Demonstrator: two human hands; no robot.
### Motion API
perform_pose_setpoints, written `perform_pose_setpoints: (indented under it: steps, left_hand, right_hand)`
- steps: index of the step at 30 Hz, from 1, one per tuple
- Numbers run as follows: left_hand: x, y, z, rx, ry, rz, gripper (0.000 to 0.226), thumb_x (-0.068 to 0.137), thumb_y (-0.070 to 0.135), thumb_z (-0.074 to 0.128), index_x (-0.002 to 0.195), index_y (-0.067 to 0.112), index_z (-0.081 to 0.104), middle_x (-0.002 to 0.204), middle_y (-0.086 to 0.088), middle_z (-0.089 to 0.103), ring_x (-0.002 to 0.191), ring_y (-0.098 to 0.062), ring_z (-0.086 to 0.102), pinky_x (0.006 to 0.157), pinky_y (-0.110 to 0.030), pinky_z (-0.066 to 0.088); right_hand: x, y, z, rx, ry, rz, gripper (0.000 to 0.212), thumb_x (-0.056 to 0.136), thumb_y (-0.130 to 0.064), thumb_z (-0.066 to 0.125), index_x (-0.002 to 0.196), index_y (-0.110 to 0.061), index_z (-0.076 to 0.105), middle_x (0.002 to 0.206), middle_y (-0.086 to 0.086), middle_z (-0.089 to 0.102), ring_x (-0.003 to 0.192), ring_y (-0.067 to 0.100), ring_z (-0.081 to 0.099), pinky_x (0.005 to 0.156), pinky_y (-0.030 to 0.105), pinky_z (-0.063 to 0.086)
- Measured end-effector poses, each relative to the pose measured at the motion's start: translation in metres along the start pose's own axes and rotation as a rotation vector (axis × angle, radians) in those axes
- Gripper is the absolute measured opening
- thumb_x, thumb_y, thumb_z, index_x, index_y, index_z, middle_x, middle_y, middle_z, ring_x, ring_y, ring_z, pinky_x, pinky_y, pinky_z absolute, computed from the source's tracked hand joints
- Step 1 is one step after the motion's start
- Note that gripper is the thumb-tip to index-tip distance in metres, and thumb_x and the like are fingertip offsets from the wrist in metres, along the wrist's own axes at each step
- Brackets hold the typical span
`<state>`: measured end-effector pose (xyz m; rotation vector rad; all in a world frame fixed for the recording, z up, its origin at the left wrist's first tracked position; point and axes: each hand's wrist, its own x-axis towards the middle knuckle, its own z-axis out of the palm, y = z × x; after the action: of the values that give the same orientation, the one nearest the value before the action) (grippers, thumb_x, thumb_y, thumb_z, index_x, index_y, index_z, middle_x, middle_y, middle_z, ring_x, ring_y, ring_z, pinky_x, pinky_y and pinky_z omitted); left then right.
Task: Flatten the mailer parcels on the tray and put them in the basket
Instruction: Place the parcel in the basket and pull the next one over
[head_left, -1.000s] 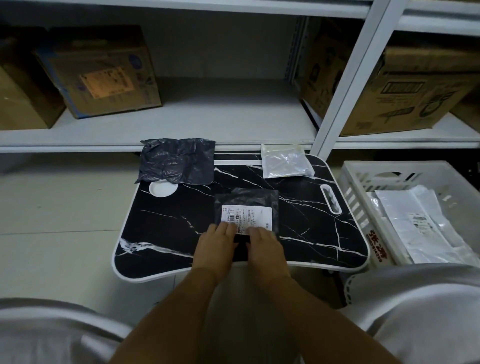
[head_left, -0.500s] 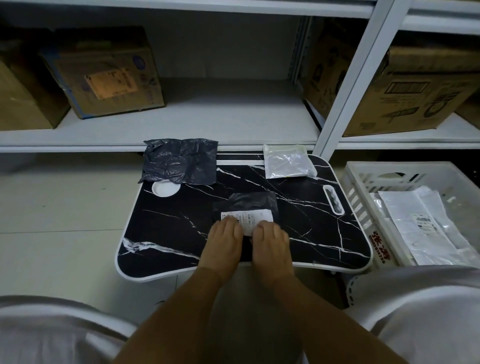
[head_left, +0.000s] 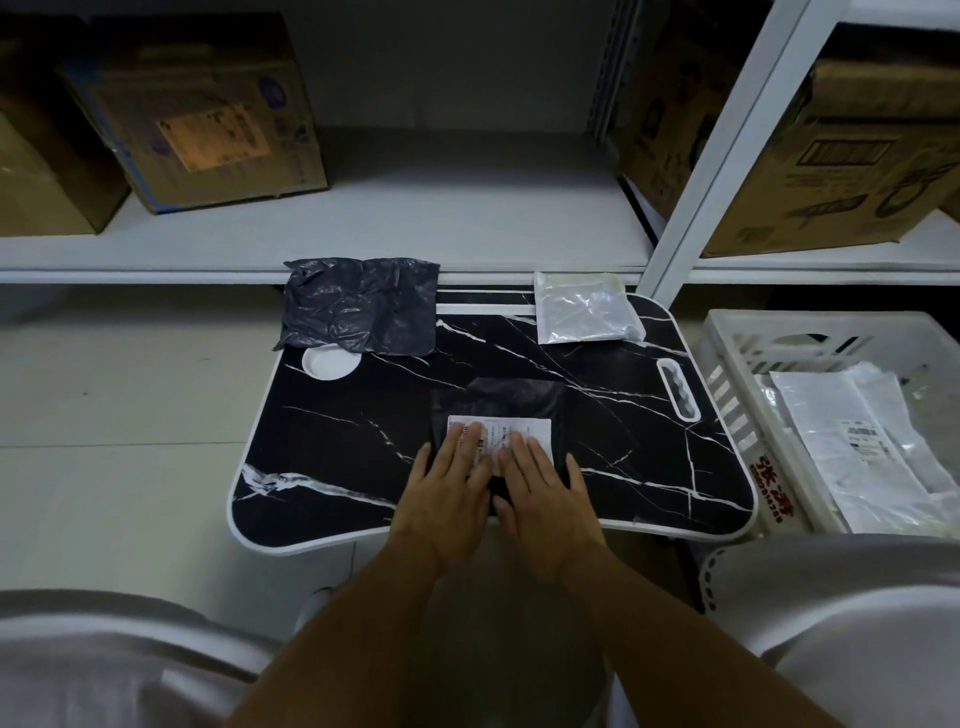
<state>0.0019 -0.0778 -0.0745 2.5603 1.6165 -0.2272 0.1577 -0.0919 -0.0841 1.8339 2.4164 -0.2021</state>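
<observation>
A small black mailer parcel with a white label lies near the middle front of the black marble-pattern tray. My left hand and my right hand lie side by side, fingers straight, pressing flat on its near half and label. A crumpled dark grey mailer sits at the tray's far left corner, a silvery white mailer at the far right. The white slatted basket stands to the right of the tray with white mailers inside.
White metal shelving runs behind the tray, with cardboard boxes on its lower shelf and an upright post at the back right. Pale tiled floor lies to the left. My light-clothed knees fill the bottom corners.
Both hands have slid forward over the black parcel, from its near edge onto the label, pressing it flatter. The fingers now cover the lower part of the label.
</observation>
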Motion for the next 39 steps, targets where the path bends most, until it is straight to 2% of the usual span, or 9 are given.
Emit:
perform_pose_setpoints:
  steps: [3,7,13,17,22,27,33,37,39]
  left_hand:
    - [0.003,0.001,-0.002,-0.076,-0.015,-0.005,0.060,0.102,0.040,0.026,0.153,0.019,0.003,0.157,-0.006,-0.020,0.145,-0.024,-0.019,0.120,-0.046,0.006]
    - [0.012,0.003,-0.005,-0.158,0.009,-0.034,0.057,0.101,0.029,0.036,0.151,0.016,0.014,0.161,-0.007,0.001,0.148,-0.024,-0.005,0.120,-0.042,0.013]
    - [0.018,0.001,-0.025,-0.007,0.075,0.009,0.056,0.095,0.038,0.040,0.146,0.022,0.027,0.146,0.001,0.036,0.138,-0.019,0.027,0.118,-0.049,0.011]
    - [0.023,-0.017,-0.037,0.125,0.059,0.064,0.062,0.093,0.049,0.035,0.148,0.025,0.022,0.152,-0.013,0.021,0.145,-0.030,0.009,0.117,-0.053,-0.001]
    - [0.027,-0.018,-0.026,-0.108,-0.142,-0.005,0.067,0.099,0.048,0.025,0.153,0.018,-0.002,0.159,-0.007,-0.016,0.146,-0.025,-0.017,0.120,-0.046,-0.002]
    - [0.029,-0.019,-0.020,-0.189,-0.154,-0.068,0.064,0.100,0.046,0.020,0.152,0.021,-0.008,0.159,0.001,-0.017,0.145,-0.018,-0.019,0.118,-0.051,-0.003]
    - [0.033,-0.018,-0.023,-0.168,-0.146,-0.079,0.061,0.100,0.045,0.021,0.153,0.023,0.000,0.160,0.002,-0.011,0.147,-0.019,-0.012,0.116,-0.057,0.000]
    - [0.037,-0.022,-0.037,-0.185,-0.131,-0.049,0.055,0.096,0.044,0.024,0.146,0.022,0.032,0.157,-0.003,0.020,0.145,-0.024,0.015,0.117,-0.053,0.008]
    - [0.042,-0.024,-0.048,-0.295,-0.001,-0.058,0.053,0.089,0.042,0.020,0.106,0.016,0.062,0.128,-0.006,0.057,0.123,-0.024,0.046,0.114,-0.047,0.020]
  right_hand:
    - [0.002,-0.002,-0.002,0.039,-0.014,0.018,0.082,0.083,-0.053,-0.013,0.154,-0.020,0.008,0.162,0.001,-0.004,0.148,0.017,-0.006,0.115,0.053,-0.004]
    - [0.008,-0.005,-0.017,0.075,0.014,0.047,0.049,0.102,-0.043,0.026,0.147,-0.026,0.033,0.158,-0.004,0.023,0.144,0.017,0.022,0.116,0.054,0.005]
    - [0.027,-0.004,-0.039,0.089,0.083,-0.022,0.039,0.090,-0.040,0.041,0.124,-0.023,0.051,0.126,-0.003,0.054,0.119,0.017,0.045,0.108,0.039,0.027]
    - [0.040,0.006,-0.045,-0.006,0.103,-0.113,0.056,0.083,-0.048,0.047,0.131,-0.019,0.048,0.141,0.006,0.043,0.136,0.024,0.032,0.115,0.045,0.015]
    - [0.041,0.011,-0.028,0.242,-0.118,-0.091,0.066,0.096,-0.036,0.037,0.154,-0.018,0.011,0.162,0.000,-0.002,0.149,0.017,-0.008,0.121,0.039,0.000]
    - [0.049,0.005,-0.017,0.265,-0.080,0.019,0.087,0.073,-0.044,-0.005,0.155,-0.018,0.005,0.163,0.000,0.000,0.149,0.012,-0.004,0.121,0.034,0.000]
    - [0.053,0.006,-0.017,0.283,-0.031,0.037,0.058,0.097,-0.029,0.033,0.153,-0.023,0.021,0.161,-0.004,0.012,0.148,0.010,0.003,0.120,0.033,0.004]
    - [0.065,0.011,-0.023,0.371,-0.046,0.068,0.042,0.097,-0.033,0.031,0.135,-0.023,0.048,0.148,-0.004,0.038,0.139,0.013,0.027,0.113,0.036,0.022]
    - [0.067,0.013,-0.034,0.450,-0.010,0.136,0.051,0.091,-0.040,0.020,0.110,-0.016,0.061,0.121,0.001,0.054,0.118,0.020,0.045,0.095,0.035,0.034]
